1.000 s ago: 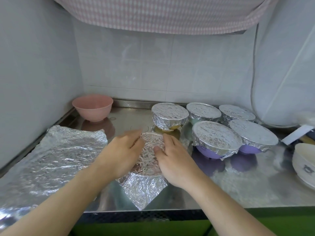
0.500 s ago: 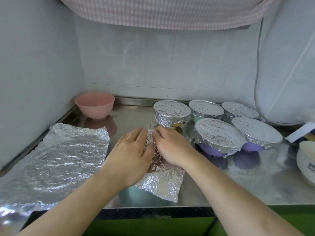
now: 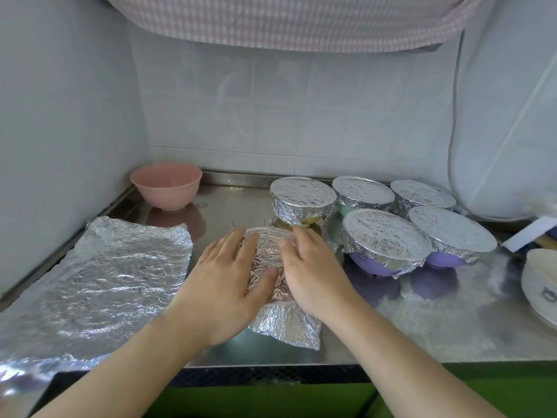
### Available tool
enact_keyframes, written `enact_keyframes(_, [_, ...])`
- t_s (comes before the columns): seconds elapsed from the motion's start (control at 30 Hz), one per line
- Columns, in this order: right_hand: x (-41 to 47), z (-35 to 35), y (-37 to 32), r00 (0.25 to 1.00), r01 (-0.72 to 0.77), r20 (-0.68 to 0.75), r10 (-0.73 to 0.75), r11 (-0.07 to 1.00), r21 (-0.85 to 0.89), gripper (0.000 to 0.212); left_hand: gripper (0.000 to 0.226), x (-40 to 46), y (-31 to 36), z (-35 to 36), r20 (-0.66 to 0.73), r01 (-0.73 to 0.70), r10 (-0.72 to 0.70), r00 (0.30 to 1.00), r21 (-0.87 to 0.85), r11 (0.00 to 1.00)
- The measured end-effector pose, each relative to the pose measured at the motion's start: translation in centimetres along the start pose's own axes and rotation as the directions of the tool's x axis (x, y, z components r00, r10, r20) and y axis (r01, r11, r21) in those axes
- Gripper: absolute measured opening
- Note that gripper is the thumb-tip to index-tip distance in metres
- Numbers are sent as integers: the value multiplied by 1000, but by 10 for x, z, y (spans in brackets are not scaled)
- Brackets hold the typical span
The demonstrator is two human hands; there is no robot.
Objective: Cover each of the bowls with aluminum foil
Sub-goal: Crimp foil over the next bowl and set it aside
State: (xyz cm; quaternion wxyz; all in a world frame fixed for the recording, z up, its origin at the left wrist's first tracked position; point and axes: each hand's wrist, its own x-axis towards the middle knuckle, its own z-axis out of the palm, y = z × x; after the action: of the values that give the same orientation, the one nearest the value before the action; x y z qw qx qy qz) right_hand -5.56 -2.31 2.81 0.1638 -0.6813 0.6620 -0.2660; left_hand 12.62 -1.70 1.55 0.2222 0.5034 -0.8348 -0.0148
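Note:
A bowl under crumpled foil (image 3: pixel 268 257) sits at the front middle of the steel counter (image 3: pixel 422 321). My left hand (image 3: pixel 223 285) lies flat on its left side, fingers straight, thumb on the foil top. My right hand (image 3: pixel 310 273) presses its right side, fingers spread. A loose foil flap (image 3: pixel 286 327) hangs toward the counter's front edge. Several foil-covered bowls (image 3: pixel 385 239) stand at the back right. An uncovered pink bowl (image 3: pixel 165 185) stands at the back left. A flat foil sheet (image 3: pixel 99 276) lies on the left.
A white bowl (image 3: pixel 539 285) sits at the right edge, with a white box end (image 3: pixel 527 233) behind it. Tiled walls close the left and back. A cable (image 3: pixel 452 146) hangs down the right wall. A checked cloth (image 3: pixel 286 19) hangs overhead.
Both hands shifted on the foil-covered bowl: the right moved from its far rim to its right side and spread, the left flattened. The front foil flap folded in closer.

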Motion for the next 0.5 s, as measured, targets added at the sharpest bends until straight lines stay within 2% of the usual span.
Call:
enact_keyframes(0.13, [-16, 16, 5, 994, 45, -98, -53, 996, -75, 60, 71, 3, 6, 7, -30, 36, -36, 999, 5, 999])
enact_keyframes(0.27, [-10, 9, 8, 994, 58, -97, -48, 994, 98, 56, 82, -1, 6, 4, -6, 16, -16, 1000, -21, 1000])
enact_keyframes(0.4, [0, -3, 13, 994, 108, 13, -110, 988, 111, 59, 98, -11, 2, 1, 25, -55, 54, 998, 15, 998])
enact_keyframes(0.5, [6, -9, 10, 988, 125, 94, -124, 992, -2, 65, 100, -12, 2, 5, 28, -76, 74, 997, 103, 992])
